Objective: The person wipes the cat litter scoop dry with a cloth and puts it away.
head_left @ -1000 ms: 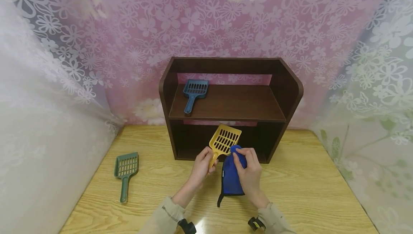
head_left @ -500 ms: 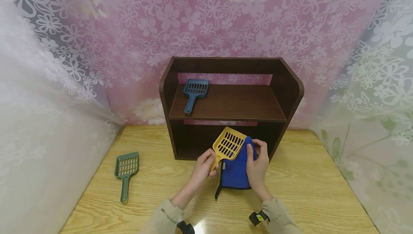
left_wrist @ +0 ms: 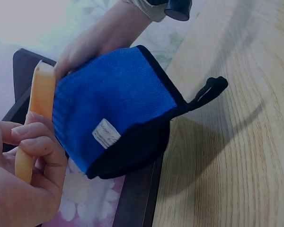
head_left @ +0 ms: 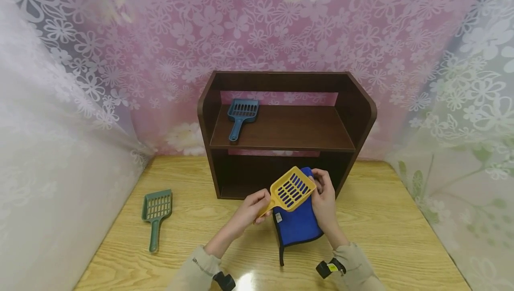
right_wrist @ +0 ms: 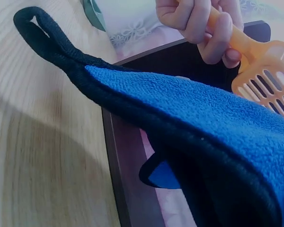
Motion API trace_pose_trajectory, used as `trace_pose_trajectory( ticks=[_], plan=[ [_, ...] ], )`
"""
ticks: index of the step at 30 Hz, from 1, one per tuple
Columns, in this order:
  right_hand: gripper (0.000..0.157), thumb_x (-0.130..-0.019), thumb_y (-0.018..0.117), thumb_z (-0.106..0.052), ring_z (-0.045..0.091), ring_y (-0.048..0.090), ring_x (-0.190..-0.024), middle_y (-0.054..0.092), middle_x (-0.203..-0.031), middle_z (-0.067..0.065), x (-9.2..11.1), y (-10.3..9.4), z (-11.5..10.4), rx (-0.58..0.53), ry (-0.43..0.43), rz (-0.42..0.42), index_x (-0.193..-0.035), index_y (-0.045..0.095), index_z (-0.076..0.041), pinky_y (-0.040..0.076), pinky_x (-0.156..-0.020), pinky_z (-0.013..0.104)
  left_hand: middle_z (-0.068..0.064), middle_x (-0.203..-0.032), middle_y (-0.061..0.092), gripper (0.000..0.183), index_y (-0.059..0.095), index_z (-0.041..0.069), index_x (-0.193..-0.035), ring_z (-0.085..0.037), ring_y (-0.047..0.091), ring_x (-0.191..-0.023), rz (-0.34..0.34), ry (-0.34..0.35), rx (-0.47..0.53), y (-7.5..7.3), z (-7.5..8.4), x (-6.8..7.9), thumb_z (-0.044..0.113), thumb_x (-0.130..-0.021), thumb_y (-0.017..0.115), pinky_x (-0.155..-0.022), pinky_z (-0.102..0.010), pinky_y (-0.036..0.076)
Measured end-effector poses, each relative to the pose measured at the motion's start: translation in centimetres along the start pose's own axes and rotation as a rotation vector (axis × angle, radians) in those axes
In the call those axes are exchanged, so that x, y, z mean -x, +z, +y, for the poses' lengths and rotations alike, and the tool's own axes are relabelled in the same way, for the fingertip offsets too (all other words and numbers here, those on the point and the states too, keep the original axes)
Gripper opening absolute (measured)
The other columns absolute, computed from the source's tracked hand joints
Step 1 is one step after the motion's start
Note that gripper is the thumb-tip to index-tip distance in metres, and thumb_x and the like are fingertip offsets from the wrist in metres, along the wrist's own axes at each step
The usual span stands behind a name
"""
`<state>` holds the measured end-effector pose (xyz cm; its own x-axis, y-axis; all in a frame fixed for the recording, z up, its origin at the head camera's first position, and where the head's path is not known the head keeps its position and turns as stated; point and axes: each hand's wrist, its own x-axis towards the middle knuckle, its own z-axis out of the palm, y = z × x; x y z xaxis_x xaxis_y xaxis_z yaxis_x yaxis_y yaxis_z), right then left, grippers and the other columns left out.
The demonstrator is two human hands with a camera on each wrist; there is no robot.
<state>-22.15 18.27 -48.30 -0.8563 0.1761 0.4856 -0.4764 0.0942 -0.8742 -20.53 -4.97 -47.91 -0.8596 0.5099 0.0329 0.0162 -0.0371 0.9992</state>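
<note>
My left hand (head_left: 254, 207) grips the handle of a yellow slotted litter scoop (head_left: 283, 180), held tilted with its head up to the right. Behind the scoop hangs a blue terry cloth (head_left: 299, 227) with black edging, a white label and a black loop at one corner. My right hand (head_left: 326, 199) holds this cloth near its top, fingers at the scoop's right edge. Blue shows through the slots. In the left wrist view the cloth (left_wrist: 113, 90) bends round beside the scoop, seen edge-on. The right wrist view shows the cloth (right_wrist: 203, 109) hiding the right fingers.
Straight ahead stands a dark brown two-tier shelf (head_left: 283, 126). A blue litter scoop (head_left: 237, 128) lies on its upper board at the left. On the wooden table (head_left: 381, 228), a green scoop (head_left: 155, 233) lies far left. Flowered curtains hang behind and at both sides.
The yellow scoop has moved right and slightly down, leaning further to the right. My right hand has shifted right and up, drawing the cloth across behind the scoop's head.
</note>
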Motion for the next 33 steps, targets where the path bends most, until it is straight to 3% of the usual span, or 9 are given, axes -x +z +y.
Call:
trace_pose_trajectory(
  ticks=[4,6,11,14,17,21,27,30,33],
  plan=[
    [0.022,-0.105,0.05,0.001,0.004,0.064,-0.097,0.057,-0.11,0.006,0.0,0.2,0.2,-0.008,0.066,-0.01,-0.125,0.052,0.01,0.052,-0.08,0.014,-0.006,-0.074,0.05,0.03,0.048,-0.002,-0.097,-0.01,0.039,-0.051,-0.036,-0.017,-0.003,0.0,0.2,0.2,0.024,-0.11,0.044,-0.048,-0.022,0.03],
    [0.021,-0.104,0.052,0.002,0.004,0.064,-0.093,0.059,-0.109,0.008,-0.2,0.1,0.5,0.024,0.045,-0.018,-0.123,0.054,0.009,0.051,-0.077,0.013,-0.004,-0.074,0.05,0.029,0.049,-0.002,-0.097,-0.01,0.039,-0.051,-0.048,-0.022,-0.011,-0.2,0.2,0.2,0.023,-0.11,0.044,-0.048,-0.022,0.031],
    [0.017,-0.097,0.065,0.001,0.008,0.062,-0.088,0.067,-0.105,0.013,-1.1,-0.6,0.9,0.326,-0.165,-0.052,-0.114,0.065,0.001,0.046,-0.078,0.011,-0.005,-0.074,0.052,0.028,0.051,-0.002,-0.098,-0.01,0.039,-0.051,-0.033,-0.022,-0.063,-1.3,0.1,0.4,0.022,-0.11,0.044,-0.049,-0.022,0.033],
    [0.02,-0.093,0.072,-0.003,0.014,0.066,-0.09,0.07,-0.104,0.006,-1.3,-1.2,0.4,0.565,-0.311,-0.081,-0.111,0.068,-0.008,0.05,-0.08,0.019,-0.005,-0.074,0.052,0.029,0.051,-0.002,-0.097,-0.011,0.038,-0.052,-0.003,-0.016,-0.085,-2.0,0.3,0.8,0.024,-0.11,0.044,-0.048,-0.022,0.033],
    [0.023,-0.09,0.076,-0.007,0.015,0.067,-0.083,0.069,-0.103,0.001,-1.4,-1.9,-0.2,0.717,-0.423,-0.133,-0.112,0.068,-0.013,0.055,-0.068,0.029,-0.005,-0.074,0.051,0.029,0.05,-0.002,-0.097,-0.01,0.038,-0.051,0.027,-0.015,-0.084,-2.6,0.7,1.1,0.023,-0.11,0.044,-0.048,-0.022,0.032],
    [0.022,-0.09,0.077,-0.011,0.012,0.066,-0.075,0.068,-0.101,-0.001,-1.4,-2.6,-0.7,0.81,-0.531,-0.196,-0.111,0.069,-0.016,0.053,-0.056,0.032,-0.005,-0.074,0.051,0.028,0.05,-0.002,-0.096,-0.01,0.038,-0.05,0.053,-0.008,-0.088,-2.9,1.4,1.4,0.022,-0.11,0.043,-0.048,-0.023,0.032],
    [0.018,-0.089,0.077,-0.018,0.017,0.065,-0.076,0.069,-0.098,0.001,-1.1,-3.1,-0.6,0.904,-0.683,-0.232,-0.106,0.072,-0.015,0.053,-0.058,0.034,-0.005,-0.075,0.054,0.027,0.053,0.0,-0.097,-0.012,0.04,-0.051,0.068,-0.028,-0.123,-3.1,2.9,1.7,0.021,-0.11,0.043,-0.048,-0.022,0.033],
    [0.015,-0.097,0.068,-0.026,0.019,0.063,-0.077,0.069,-0.099,0.002,-1.0,-3.2,-0.5,0.938,-0.728,-0.237,-0.106,0.073,-0.015,0.049,-0.058,0.034,-0.005,-0.076,0.054,0.027,0.054,0.001,-0.098,-0.012,0.04,-0.052,0.082,-0.053,-0.144,-3.1,4.1,1.8,0.022,-0.11,0.042,-0.049,-0.022,0.034],
    [0.025,-0.104,0.056,-0.033,0.019,0.061,-0.079,0.069,-0.099,0.002,-0.9,-3.2,-0.5,0.945,-0.744,-0.242,-0.106,0.074,-0.016,0.043,-0.058,0.033,-0.006,-0.077,0.053,0.029,0.053,0.0,-0.098,-0.013,0.04,-0.053,0.09,-0.073,-0.152,-3.1,5.3,2.0,0.023,-0.11,0.042,-0.049,-0.022,0.034]
  ],
)
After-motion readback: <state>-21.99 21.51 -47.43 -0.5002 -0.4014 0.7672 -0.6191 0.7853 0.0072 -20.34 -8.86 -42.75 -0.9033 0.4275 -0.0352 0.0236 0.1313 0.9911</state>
